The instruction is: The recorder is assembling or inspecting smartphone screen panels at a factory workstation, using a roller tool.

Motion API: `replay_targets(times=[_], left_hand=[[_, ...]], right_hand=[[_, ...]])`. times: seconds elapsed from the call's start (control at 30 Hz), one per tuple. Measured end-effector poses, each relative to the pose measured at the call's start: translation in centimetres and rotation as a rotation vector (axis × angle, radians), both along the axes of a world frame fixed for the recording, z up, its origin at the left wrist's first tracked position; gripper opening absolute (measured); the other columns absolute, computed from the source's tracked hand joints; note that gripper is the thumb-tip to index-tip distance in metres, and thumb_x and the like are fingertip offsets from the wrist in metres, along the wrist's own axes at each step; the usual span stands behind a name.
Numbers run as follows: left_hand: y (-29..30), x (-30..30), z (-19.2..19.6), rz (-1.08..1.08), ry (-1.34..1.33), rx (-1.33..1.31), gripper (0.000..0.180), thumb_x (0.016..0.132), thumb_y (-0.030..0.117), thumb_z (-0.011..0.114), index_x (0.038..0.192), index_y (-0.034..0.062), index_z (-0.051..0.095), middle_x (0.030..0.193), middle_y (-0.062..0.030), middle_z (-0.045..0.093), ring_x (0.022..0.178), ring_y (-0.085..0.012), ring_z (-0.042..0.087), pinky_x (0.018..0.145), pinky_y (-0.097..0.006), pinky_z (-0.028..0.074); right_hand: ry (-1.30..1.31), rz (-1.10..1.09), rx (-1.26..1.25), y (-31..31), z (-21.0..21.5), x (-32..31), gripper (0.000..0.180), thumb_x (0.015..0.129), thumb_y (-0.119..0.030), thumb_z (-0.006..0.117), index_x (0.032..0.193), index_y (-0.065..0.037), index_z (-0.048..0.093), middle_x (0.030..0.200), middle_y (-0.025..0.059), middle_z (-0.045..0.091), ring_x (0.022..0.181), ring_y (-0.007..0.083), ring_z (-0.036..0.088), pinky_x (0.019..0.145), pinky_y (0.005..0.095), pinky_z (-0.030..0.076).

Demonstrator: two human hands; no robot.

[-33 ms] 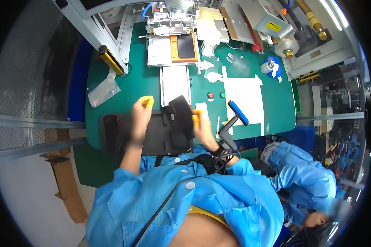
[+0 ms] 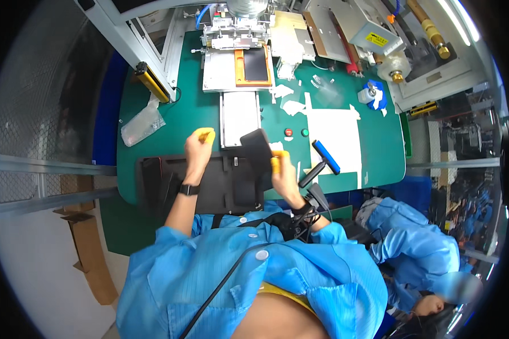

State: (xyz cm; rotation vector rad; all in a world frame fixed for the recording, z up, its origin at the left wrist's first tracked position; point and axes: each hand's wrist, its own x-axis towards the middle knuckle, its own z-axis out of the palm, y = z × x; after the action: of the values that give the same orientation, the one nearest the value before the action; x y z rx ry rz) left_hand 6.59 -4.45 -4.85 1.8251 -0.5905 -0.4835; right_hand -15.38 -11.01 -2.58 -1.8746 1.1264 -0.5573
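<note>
My right hand point(image 2: 284, 176), with yellow finger covers, grips a thin dark rectangular panel point(image 2: 257, 150) by its right edge. The panel is tilted above the right part of a black compartmented tray point(image 2: 214, 174). My left hand point(image 2: 198, 152), also in yellow finger covers, hovers over the tray's far edge, left of the panel and apart from it. Its fingers are curled together; what they hold, if anything, is hidden. A second dark panel point(image 2: 255, 63) lies in an orange frame point(image 2: 240, 70) on the metal machine's platform.
On the green table point(image 2: 192, 113) are a blue roller point(image 2: 326, 157) on white sheets point(image 2: 336, 130), red point(image 2: 288, 132) and green point(image 2: 305, 133) buttons, a plastic bag point(image 2: 143, 125) and a bottle point(image 2: 367, 93). A co-worker in blue point(image 2: 418, 231) sits at right.
The panel in my right hand has turned and shifted slightly to the right. My left hand has moved slightly up and right, staying closed.
</note>
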Motion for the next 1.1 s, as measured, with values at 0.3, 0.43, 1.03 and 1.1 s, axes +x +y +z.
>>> replay_targets(times=[0.3,0.43,1.03,1.1], left_hand=[[-11.0,-0.3,0.0,0.005,-0.551,0.128,0.016,0.071,0.023,0.06,0.079,0.0095,0.061,0.082,-0.0097,0.058,0.081,-0.0251,0.052,0.07,-0.037,0.042],[-14.1,-0.9,-1.0,0.02,-0.686,0.233,0.027,0.073,0.033,0.058,0.081,0.0073,0.059,0.093,-0.0109,0.055,0.093,-0.0276,0.046,0.077,-0.042,0.037],[-3.2,-2.4,3.9,-0.003,0.684,-0.435,0.031,0.075,-0.001,0.06,0.097,0.0032,0.038,0.093,-0.008,0.052,0.08,-0.0111,0.053,0.068,-0.024,0.047],[-2.0,-2.9,4.6,0.011,0.765,-0.479,0.039,0.074,-0.005,0.059,0.103,0.0037,0.035,0.097,-0.0105,0.052,0.085,-0.0124,0.054,0.071,-0.024,0.049]], right_hand=[[-0.058,-0.2,-0.151,-6.2,0.2,-4.8,0.019,0.088,-0.011,0.04,0.103,-0.001,0.045,0.087,0.0163,0.055,0.078,0.0247,0.055,0.068,0.0324,0.043],[-0.056,-0.204,-0.087,-8.3,-0.2,-4.6,0.02,0.087,-0.01,0.041,0.103,0.0,0.046,0.089,0.019,0.055,0.081,0.028,0.056,0.07,0.0334,0.043],[0.216,-0.15,-0.392,-12.8,-5.0,9.6,0.027,0.073,-0.009,0.048,0.098,0.0,0.048,0.096,0.0221,0.048,0.093,0.0367,0.042,0.079,0.0448,0.035],[0.109,0.005,-0.483,-14.1,-5.4,6.2,0.026,0.075,-0.015,0.049,0.096,0.0,0.052,0.094,0.0215,0.051,0.094,0.035,0.044,0.079,0.0431,0.036]])
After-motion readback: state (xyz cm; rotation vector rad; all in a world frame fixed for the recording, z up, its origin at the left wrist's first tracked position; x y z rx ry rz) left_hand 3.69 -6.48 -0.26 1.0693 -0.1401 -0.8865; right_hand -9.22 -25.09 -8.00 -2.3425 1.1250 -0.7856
